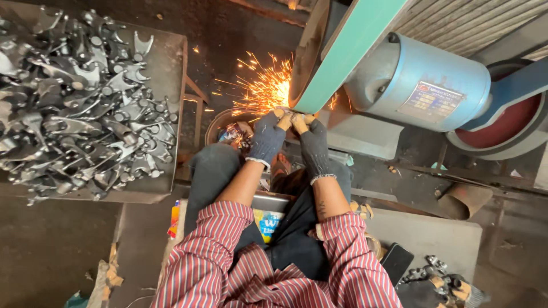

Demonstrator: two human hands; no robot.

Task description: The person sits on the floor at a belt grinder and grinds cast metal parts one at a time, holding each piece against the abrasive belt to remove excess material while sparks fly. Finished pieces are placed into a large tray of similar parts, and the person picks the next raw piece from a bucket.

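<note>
My two gloved hands, left hand (267, 137) and right hand (311, 142), squeeze a small metal piece (289, 116) tight against the green belt (348, 45) mid-frame, sparks (265, 88) flying, while many metal parts (74, 102) wait upper left.

a small metal workpiece (291, 116) sits pinched between the two gloved hands, almost wholly hidden by the fingers, so its shape cannot be told. only a sliver of it shows at the fingertips, where it is pressed against the green sanding belt (348, 48). the belt runs as a broad, flat band slanting up and to the right, its lower end wrapped round a dark contact wheel (308, 54) just above the hands. a fan of orange sparks (265, 88) bursts from the point of contact and sprays to the left, over the rim of a round metal tub (220, 122) standing just beside the knees.
</note>
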